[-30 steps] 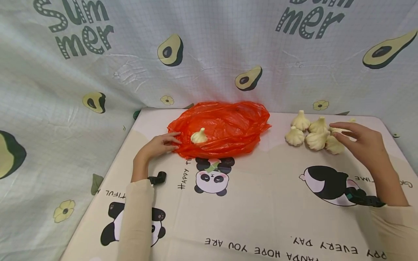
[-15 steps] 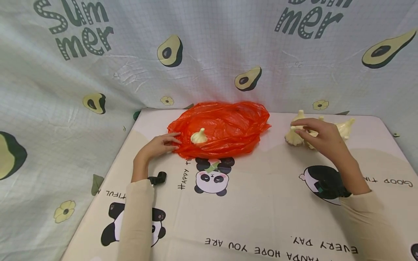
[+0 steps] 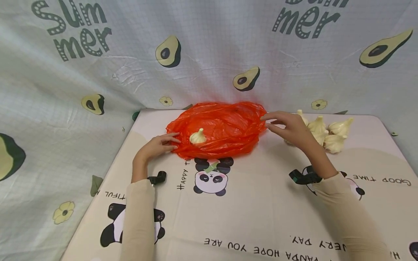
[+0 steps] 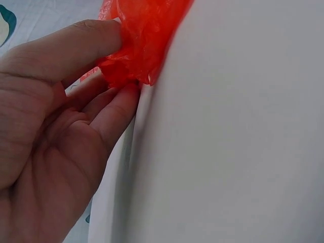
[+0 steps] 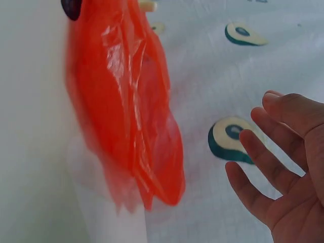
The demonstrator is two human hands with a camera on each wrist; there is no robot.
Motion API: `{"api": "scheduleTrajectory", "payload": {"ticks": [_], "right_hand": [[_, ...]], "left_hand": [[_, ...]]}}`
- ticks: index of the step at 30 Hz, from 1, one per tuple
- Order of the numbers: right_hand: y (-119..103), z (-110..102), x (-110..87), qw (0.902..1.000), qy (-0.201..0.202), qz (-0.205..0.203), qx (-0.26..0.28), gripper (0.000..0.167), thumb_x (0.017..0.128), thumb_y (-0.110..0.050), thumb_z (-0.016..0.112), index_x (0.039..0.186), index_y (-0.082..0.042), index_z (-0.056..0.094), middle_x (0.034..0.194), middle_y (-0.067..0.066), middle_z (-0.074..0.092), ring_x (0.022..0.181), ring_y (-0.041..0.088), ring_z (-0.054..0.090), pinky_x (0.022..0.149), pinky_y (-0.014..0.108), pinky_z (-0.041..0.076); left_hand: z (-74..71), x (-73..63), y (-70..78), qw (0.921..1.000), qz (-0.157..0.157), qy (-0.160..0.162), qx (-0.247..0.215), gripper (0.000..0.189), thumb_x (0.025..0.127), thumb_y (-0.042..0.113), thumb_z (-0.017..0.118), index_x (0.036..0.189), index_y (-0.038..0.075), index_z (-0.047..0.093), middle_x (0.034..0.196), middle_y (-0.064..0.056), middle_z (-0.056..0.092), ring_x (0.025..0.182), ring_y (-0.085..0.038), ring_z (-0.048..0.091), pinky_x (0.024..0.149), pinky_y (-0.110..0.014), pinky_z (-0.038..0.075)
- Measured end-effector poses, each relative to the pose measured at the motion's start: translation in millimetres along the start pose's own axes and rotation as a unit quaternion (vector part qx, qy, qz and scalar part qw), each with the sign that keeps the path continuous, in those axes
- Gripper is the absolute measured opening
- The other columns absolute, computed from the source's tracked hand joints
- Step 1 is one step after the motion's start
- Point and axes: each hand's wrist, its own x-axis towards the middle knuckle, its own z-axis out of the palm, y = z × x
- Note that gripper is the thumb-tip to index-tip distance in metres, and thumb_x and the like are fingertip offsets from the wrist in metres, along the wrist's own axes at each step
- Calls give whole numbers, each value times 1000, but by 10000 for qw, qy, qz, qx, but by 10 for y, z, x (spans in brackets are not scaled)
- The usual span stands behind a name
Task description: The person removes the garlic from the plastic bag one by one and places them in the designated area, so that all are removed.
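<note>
A red plastic bag [image 3: 218, 127] lies on the table with its mouth spread, and one garlic bulb [image 3: 197, 136] sits in its left part. My left hand [image 3: 156, 145] holds the bag's left edge; in the left wrist view the crumpled film [image 4: 144, 35] lies between thumb and fingers. My right hand [image 3: 290, 128] is at the bag's right end with nothing in it. In the right wrist view its fingers [image 5: 271, 164] are spread and stand apart from the bag [image 5: 121, 101]. Several more garlic bulbs [image 3: 334, 143] lie right of that hand, partly hidden by it.
A light table cover [image 3: 248, 203] printed with pandas and lettering lies under everything. Behind the bag and bulbs rises a curtain [image 3: 209, 47] with avocado prints, which continues along the left side.
My right hand has swept left from the far side of the garlic bulbs, over them, to the bag's right end. The left hand and the bag have stayed in place.
</note>
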Motion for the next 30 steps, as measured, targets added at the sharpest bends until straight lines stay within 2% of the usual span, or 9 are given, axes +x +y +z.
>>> {"api": "scheduleTrajectory", "payload": {"ticks": [3, 5, 9, 13, 16, 21, 24, 30], "right_hand": [[-40, 66, 126, 9992, -275, -50, 284, 29, 94, 0, 70, 121, -9, 73, 119, 8, 72, 113, 28, 66, 93, 46, 56], [-65, 111, 213, 9982, -436, -115, 407, 28, 94, -2, 70, 121, -9, 73, 119, 8, 72, 112, 29, 66, 94, 48, 56], [-96, 217, 386, 9964, -682, -129, 481, 26, 95, -9, 71, 121, -9, 73, 120, 8, 72, 111, 27, 66, 94, 48, 57], [-90, 336, 545, 9918, -1083, -53, 669, 27, 95, -12, 72, 122, -8, 73, 120, 8, 72, 114, 26, 64, 97, 47, 55], [-96, 413, 659, 9835, -1575, -53, 891, 28, 95, -12, 72, 123, -7, 72, 120, 9, 72, 115, 27, 64, 98, 48, 54], [-94, 542, 835, 9632, -2395, 23, 1219, 29, 96, -13, 70, 125, -11, 71, 124, 6, 70, 118, 25, 64, 101, 45, 54], [-89, 624, 923, 9557, -2649, 62, 1282, 28, 97, -15, 70, 125, -15, 71, 126, 5, 70, 117, 21, 65, 101, 41, 54], [-84, 789, 1085, 9479, -2873, 182, 1365, 29, 96, -14, 71, 124, -18, 71, 129, 11, 68, 116, 19, 65, 100, 38, 54]], "left_hand": [[-6, -51, 147, 10000, -5, -72, 39, 30, 100, 12, 63, 127, -1, 68, 159, -14, 42, 150, -39, 26, 120, -57, 27], [-7, -58, 176, 10000, -19, -75, 39, 30, 101, 9, 61, 128, -4, 67, 159, -16, 41, 150, -41, 24, 121, -59, 23], [1, 33, -45, 10000, -5, -15, 25, 30, 101, 13, 62, 128, 0, 68, 159, -12, 42, 151, -38, 24, 120, -58, 25], [-2, 49, -82, 10000, -21, -74, 46, 31, 100, 16, 64, 128, 4, 69, 159, -9, 43, 150, -37, 27, 118, -57, 30], [-7, 48, -74, 9999, -24, -96, 86, 31, 100, 19, 65, 128, 5, 70, 159, -9, 43, 149, -37, 27, 117, -57, 32], [-8, 47, -65, 9999, -29, -114, -2, 31, 100, 19, 65, 127, 6, 70, 159, -7, 43, 150, -36, 27, 116, -56, 33], [2, 48, -62, 9999, -25, -127, 29, 31, 101, 17, 64, 128, 4, 69, 159, -9, 42, 149, -36, 28, 115, -56, 34], [20, 51, -37, 9999, -88, -110, -19, 31, 101, 10, 60, 129, -3, 67, 160, -15, 39, 147, -40, 28, 107, -52, 38]]}}
